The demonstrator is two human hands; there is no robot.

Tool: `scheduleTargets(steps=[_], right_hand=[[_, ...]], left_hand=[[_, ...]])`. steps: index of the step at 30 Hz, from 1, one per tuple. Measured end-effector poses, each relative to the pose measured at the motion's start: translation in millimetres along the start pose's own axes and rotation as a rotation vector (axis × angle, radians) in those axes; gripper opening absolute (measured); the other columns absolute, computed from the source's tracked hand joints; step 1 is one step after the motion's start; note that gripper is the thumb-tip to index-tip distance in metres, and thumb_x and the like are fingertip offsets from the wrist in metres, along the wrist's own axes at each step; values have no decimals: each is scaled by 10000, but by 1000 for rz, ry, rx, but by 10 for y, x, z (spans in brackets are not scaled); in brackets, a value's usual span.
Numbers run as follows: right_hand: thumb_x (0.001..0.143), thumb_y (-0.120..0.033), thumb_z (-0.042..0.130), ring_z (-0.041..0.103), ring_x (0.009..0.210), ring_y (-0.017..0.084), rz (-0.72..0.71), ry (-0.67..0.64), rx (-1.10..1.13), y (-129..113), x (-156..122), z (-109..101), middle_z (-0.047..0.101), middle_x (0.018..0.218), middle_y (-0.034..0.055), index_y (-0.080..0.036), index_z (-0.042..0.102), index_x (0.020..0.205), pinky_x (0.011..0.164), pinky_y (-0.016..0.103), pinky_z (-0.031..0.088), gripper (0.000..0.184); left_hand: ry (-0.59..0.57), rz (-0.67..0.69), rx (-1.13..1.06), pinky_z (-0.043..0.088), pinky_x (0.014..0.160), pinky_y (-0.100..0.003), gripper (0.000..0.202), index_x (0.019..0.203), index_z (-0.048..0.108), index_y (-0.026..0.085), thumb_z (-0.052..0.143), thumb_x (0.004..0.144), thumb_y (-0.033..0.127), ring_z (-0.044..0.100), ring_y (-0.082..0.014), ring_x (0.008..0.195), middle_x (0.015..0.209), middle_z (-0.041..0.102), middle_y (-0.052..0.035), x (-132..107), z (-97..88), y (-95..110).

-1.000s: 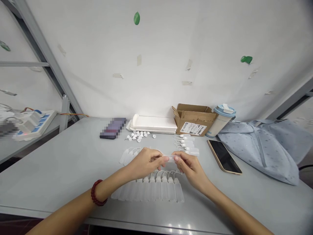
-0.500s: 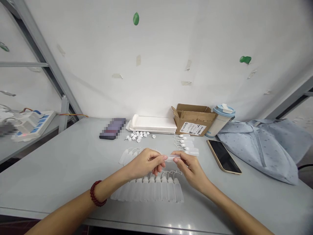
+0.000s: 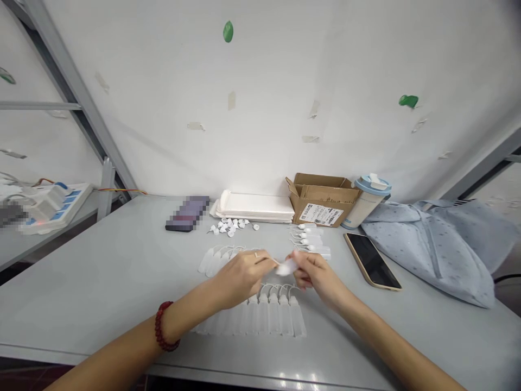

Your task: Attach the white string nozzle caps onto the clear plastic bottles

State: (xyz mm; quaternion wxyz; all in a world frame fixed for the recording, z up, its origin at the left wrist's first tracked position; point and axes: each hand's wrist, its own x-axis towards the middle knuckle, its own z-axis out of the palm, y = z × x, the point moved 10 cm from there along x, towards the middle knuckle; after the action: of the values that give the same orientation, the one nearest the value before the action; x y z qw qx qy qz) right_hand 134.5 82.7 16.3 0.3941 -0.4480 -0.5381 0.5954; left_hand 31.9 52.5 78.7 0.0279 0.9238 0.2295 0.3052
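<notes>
Both hands meet over the middle of the grey table [image 3: 101, 282]. My right hand [image 3: 315, 277] is closed around a small clear plastic dropper bottle [image 3: 287, 266], tilted and blurred. My left hand [image 3: 242, 274], with a red bead bracelet on its wrist, pinches at the bottle's tip end; what its fingers grip is too small to name. Just below the hands lies a row of several clear dropper bottles [image 3: 277, 315] side by side. More bottles [image 3: 214, 259] lie left of my left hand, and several capped ones [image 3: 311, 239] lie beyond my right hand.
A pile of small white caps [image 3: 230, 226] lies behind the hands. Further back are white trays [image 3: 254, 206], a cardboard box [image 3: 323, 205], a lidded cup [image 3: 366, 202] and a dark pixelated object [image 3: 187, 213]. A phone [image 3: 372, 260] and a blue bag [image 3: 439, 244] lie right. A power strip [image 3: 52, 203] sits far left.
The bottle has tipped from level to slanted and blurred. My left hand has turned and slid slightly right along the bottle's end; my right hand has shifted a little.
</notes>
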Motion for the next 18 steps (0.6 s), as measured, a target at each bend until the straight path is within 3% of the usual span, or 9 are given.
scheduleTargets(steps=[2,6,9,12,15,18], right_hand=[[792,-585,521,221,390,44,32,45,81,26,-6,-39,231,476,-102,-159,509,637,391,202,250,454],[820,-551,512,280,423,54,-93,91,117,-126,-12,-120,299,515,-78,-146,538,662,414,210,309,435],[812,-547,523,362,461,77,-159,211,73,-202,16,-352,406,558,-49,-151,560,767,439,226,360,401],[817,-541,507,470,526,109,-242,389,-132,-273,54,-717,542,663,7,-148,577,867,502,259,428,402],[833,-520,470,548,623,151,-406,584,-557,-441,36,-1019,608,750,44,-152,583,924,605,306,476,396],[800,-509,515,583,762,199,-434,665,-675,-423,67,-1236,632,838,77,-151,590,936,725,358,467,390]], left_hand=[[-13,17,-10,396,582,-230,316,813,579,141,314,804,-31,510,-131,649,775,580,-53,-8,13,-8],[-64,-92,-48,427,610,-236,364,902,599,149,322,764,-41,559,-143,702,842,617,-59,0,50,-116],[-70,-190,-23,444,637,-260,358,942,609,159,332,786,-6,585,-165,749,882,635,-69,8,28,-252],[-61,-355,49,463,707,-304,298,924,623,156,362,816,60,599,-198,818,914,646,-78,-24,-59,-574],[-8,-549,126,465,775,-338,293,933,631,147,360,829,108,605,-218,869,947,655,-80,-123,-231,-1012],[-34,-636,171,459,805,-339,310,915,649,137,354,821,128,607,-223,885,971,664,-92,-211,-294,-1337]])
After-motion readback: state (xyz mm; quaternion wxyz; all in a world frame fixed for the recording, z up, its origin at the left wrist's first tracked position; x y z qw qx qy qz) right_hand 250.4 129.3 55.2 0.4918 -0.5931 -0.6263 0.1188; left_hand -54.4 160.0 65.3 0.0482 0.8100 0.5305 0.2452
